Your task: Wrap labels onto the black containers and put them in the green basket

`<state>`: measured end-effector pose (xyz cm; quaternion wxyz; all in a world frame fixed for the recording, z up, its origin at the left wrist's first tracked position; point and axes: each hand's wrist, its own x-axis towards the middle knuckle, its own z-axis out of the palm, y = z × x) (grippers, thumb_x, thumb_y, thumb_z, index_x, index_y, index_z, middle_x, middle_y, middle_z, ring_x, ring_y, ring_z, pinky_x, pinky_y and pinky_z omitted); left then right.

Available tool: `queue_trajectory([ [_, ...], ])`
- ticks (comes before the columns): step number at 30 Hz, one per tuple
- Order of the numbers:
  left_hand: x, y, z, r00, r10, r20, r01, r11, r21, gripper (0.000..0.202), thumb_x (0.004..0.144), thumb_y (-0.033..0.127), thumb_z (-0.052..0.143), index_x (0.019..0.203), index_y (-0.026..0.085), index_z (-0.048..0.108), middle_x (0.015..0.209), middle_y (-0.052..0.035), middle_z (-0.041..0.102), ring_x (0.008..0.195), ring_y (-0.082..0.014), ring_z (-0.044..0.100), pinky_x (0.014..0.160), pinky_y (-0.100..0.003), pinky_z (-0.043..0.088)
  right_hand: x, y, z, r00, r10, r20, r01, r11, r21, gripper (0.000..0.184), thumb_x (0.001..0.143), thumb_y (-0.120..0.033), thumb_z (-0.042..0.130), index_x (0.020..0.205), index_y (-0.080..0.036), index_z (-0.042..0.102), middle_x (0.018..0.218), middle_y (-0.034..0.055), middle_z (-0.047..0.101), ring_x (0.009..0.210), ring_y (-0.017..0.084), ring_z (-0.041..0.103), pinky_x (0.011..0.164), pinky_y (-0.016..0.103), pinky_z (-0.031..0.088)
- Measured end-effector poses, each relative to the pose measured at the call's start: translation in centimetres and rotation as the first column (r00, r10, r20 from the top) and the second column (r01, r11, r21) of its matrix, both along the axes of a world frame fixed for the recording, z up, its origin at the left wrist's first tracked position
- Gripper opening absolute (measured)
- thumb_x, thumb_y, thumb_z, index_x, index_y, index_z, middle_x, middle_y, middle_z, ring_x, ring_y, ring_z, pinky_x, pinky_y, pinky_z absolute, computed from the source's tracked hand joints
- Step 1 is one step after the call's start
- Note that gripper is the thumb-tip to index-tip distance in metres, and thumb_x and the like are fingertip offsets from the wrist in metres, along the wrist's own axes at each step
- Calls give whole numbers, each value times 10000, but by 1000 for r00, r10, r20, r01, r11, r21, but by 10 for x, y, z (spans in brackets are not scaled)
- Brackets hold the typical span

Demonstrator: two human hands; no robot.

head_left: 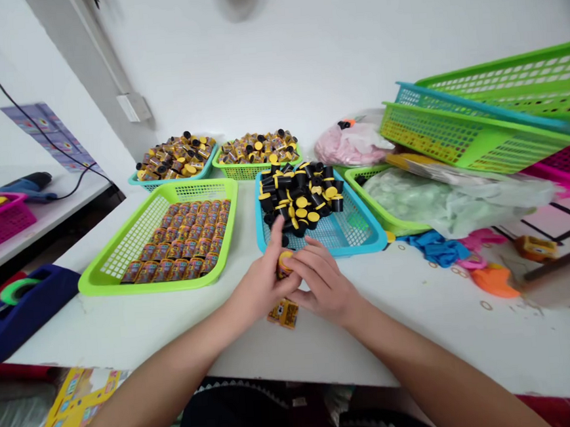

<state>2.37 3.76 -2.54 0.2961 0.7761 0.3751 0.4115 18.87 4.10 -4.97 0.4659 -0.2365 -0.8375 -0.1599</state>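
Observation:
In the head view, my left hand (263, 274) and my right hand (324, 281) meet over the front of the table. Between their fingers is a small tub (285, 262) with a yellow-orange end facing up, partly covered by the fingers. The left index finger points forward, while the thumb and other fingers grip the tub. My right fingertips press against its side. Just below the hands lies a small stack of printed yellow-brown labels (284, 313). Beyond them, a blue basket (358, 234) holds a heap of black tubs with yellow lids (299, 196).
A green basket (90, 275) at left holds rows of labelled tubs (183, 241). Two baskets behind hold more labelled tubs (260, 146). A blue tape dispenser (37, 318) sits far left. At right are stacked baskets (457, 137), plastic bags (426, 196), balloons (436, 247) and a fan (561, 277).

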Motion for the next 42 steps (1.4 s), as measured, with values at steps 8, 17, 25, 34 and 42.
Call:
queue_trajectory([
  [8, -51, 1, 69, 927, 341, -156, -314, 933, 173, 251, 813, 417, 716, 957, 211, 716, 881, -23, 747, 746, -152, 678, 728, -252, 527, 35, 37, 31, 967, -240, -83, 212, 944, -251, 378, 907, -349, 585, 1264, -234, 537, 1217, 120, 570, 1170, 256, 571, 992, 455, 504],
  [17, -114, 141, 115, 584, 608, -538, -596, 771, 223, 314, 860, 409, 642, 1073, 179, 632, 1041, -65, 736, 918, -204, 691, 791, -269, 507, 43, 145, 41, 740, -111, 664, 610, 527, -592, 592, 659, -38, 716, 1234, -109, 595, 1200, 186, 660, 1076, 297, 654, 919, 354, 497],
  [25, -103, 218, 73, 512, 450, -732, -615, 787, 54, 312, 943, 360, 585, 1168, 146, 606, 1166, -92, 631, 997, -212, 637, 857, -421, 549, 66, 120, 41, 671, -144, 727, 707, 419, -570, 273, 628, -116, 719, 885, -205, 738, 885, 73, 742, 844, 252, 704, 687, 283, 496],
  [34, -85, 209, 65, 486, 402, -776, -598, 801, 40, 336, 933, 345, 603, 1212, 160, 589, 1219, -93, 606, 1045, -232, 624, 877, -434, 545, 87, 73, 34, 832, -552, 55, 480, 665, -572, 274, 852, -362, 587, 1043, -196, 691, 1035, 98, 709, 818, 224, 682, 796, 365, 543],
  [42, -59, 65, 84, 635, 423, -647, -282, 906, 315, 384, 1012, 383, 363, 1176, 168, 637, 1002, -94, 734, 896, -226, 701, 851, -328, 518, 93, 54, 24, 811, -550, -199, 449, 804, -390, 233, 859, -320, 614, 1062, -208, 629, 1054, 115, 653, 928, 249, 639, 809, 413, 558],
])
